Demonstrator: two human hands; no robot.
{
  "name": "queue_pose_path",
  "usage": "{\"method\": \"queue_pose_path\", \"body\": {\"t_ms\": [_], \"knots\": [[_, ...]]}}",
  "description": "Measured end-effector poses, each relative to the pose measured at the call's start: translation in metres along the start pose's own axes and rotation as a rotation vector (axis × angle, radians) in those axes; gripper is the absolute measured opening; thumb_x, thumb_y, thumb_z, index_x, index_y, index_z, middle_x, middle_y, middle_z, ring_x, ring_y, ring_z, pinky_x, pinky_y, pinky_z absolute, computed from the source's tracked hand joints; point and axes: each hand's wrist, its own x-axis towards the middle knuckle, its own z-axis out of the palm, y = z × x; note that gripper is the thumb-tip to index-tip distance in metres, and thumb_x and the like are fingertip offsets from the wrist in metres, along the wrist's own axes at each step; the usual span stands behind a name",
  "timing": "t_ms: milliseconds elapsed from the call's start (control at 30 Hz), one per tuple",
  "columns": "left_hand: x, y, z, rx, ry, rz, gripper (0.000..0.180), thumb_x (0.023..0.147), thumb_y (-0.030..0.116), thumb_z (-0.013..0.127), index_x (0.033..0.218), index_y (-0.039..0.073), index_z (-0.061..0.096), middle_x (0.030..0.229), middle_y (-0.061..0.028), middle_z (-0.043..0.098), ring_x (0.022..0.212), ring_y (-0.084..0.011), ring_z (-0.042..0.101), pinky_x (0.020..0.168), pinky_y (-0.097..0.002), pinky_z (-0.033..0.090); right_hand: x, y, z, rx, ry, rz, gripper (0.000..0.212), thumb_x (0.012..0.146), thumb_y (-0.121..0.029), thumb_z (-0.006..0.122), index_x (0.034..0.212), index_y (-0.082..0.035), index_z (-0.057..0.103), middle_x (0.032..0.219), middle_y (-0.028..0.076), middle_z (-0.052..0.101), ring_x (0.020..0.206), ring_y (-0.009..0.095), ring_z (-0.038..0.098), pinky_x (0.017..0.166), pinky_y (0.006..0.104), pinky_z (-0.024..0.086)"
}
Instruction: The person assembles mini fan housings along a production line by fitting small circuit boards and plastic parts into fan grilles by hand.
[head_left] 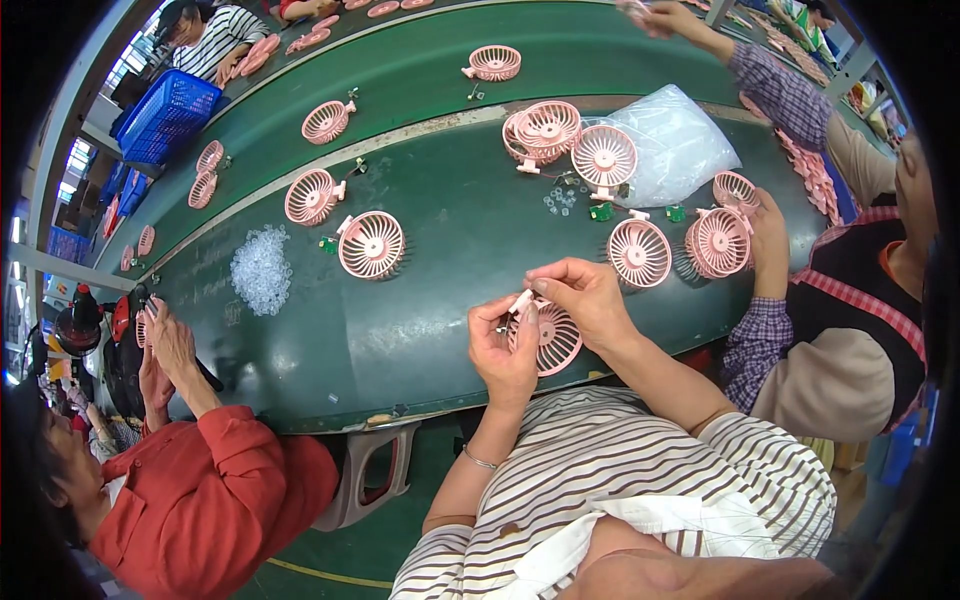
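Observation:
My left hand (506, 358) is closed round the stubby neck of a pink round fan grille (560, 345), which I hold just above the table's near edge. My right hand (592, 305) is pinched at the top of that neck; whatever is between its fingertips is too small to make out. Right of my hands, a pink fan grille (639, 254) with a green circuit board (601, 212) near it lies on the table. Left of them lie two more grilles, one of them a pink fan grille (371, 246) with a small board at its neck.
A pile of small clear plastic pieces (262, 270) sits at left. A clear plastic bag (680, 150) lies behind stacked pink grilles (545, 130). Fan parts rest on the green conveyor belt (420, 85). Co-workers sit at both sides; one hand (768, 235) touches stacked grilles at right.

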Motion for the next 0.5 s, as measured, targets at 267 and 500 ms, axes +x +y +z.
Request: {"method": "queue_pose_path", "body": {"t_ms": [267, 500], "knots": [[-0.001, 0.0, -0.001, 0.024, -0.007, -0.009, 0.027, 0.082, -0.002, 0.065, 0.105, -0.003, 0.05, 0.1, -0.0111, 0.057, 0.092, -0.0147, 0.059, 0.082, -0.0265, 0.049, -0.006, -0.01, 0.005, -0.053, -0.012, 0.013, 0.014, 0.084, 0.002, 0.063, 0.097, 0.006, 0.066, 0.089, 0.011, 0.068, 0.08, 0.013, 0.064, 0.072, 0.0245, 0.053], [0.001, 0.003, 0.002, -0.007, 0.012, -0.066, 0.027, 0.083, -0.003, 0.064, 0.105, -0.002, 0.051, 0.104, -0.0102, 0.056, 0.091, -0.0126, 0.057, 0.08, -0.0254, 0.048, -0.017, 0.003, 0.01, -0.494, 0.084, -0.47, 0.02, 0.085, 0.004, 0.057, 0.102, 0.003, 0.067, 0.097, 0.012, 0.067, 0.088, 0.015, 0.063, 0.072, 0.0251, 0.053]]}}
